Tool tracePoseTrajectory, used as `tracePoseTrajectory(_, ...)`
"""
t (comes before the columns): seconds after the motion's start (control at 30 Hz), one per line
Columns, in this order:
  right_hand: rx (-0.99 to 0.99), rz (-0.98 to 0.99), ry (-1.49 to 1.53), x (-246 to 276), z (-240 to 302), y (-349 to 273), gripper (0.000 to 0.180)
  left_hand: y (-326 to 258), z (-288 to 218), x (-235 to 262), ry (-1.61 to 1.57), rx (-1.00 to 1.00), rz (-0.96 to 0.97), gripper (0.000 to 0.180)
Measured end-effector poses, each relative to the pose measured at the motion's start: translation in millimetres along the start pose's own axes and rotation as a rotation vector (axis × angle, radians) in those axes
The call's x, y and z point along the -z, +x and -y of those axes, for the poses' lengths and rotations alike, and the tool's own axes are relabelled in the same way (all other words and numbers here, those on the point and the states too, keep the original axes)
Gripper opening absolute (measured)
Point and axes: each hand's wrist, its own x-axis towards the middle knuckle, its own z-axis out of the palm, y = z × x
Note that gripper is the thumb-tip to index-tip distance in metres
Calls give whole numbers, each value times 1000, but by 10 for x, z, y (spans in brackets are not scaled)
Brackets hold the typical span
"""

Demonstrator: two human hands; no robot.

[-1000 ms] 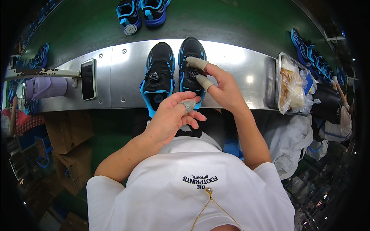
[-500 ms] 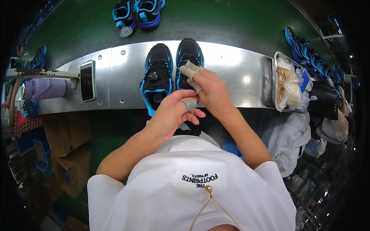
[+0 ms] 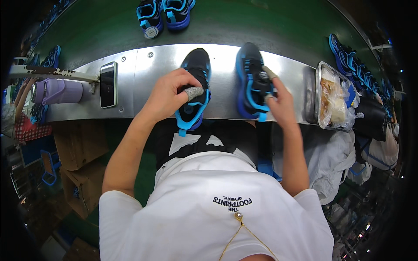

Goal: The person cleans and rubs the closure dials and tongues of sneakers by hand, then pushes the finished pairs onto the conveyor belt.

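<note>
- Green belt (image 3: 261, 24) runs along the far side, carrying a pair of blue shoes (image 3: 164, 13) at its upper edge and a row of more blue shoes (image 3: 352, 61) curving off to the right.
- Steel bench (image 3: 226, 61) lies between the belt and the person, and both shoes in hand sit on it, well apart from each other.
- White cloth (image 3: 331, 161) hangs below the bench on the right, beside a metal tray (image 3: 322, 71) that holds crumpled plastic bags.
- Purple bottle (image 3: 58, 91) lies on its side at the left, near a dark phone (image 3: 108, 84) flat on the bench.
- Left shoe (image 3: 194, 93), black with blue trim, stands toe away; the left hand (image 3: 167, 95) curls closed over its opening, a taped finger (image 3: 193, 92) pressing on the tongue.
- Right shoe (image 3: 251, 80) is tipped onto its side; the right hand (image 3: 278, 102) grips its near edge, fingers closed, a taped fingertip (image 3: 268, 71) pointing up along it.
- Judging by this, the pair is split and each shoe is being handled; neither looks finished or set onto the belt yet.
</note>
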Motion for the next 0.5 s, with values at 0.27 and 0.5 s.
tracePoseTrajectory(0.27,389,-44,-68,-354,583,229,38,-18,-306,-251,821,-465,214,7)
tracePoseTrajectory(0.5,208,-192,43,-1556,-3,858,29,-255,-223,-382,321,-88,-110,36)
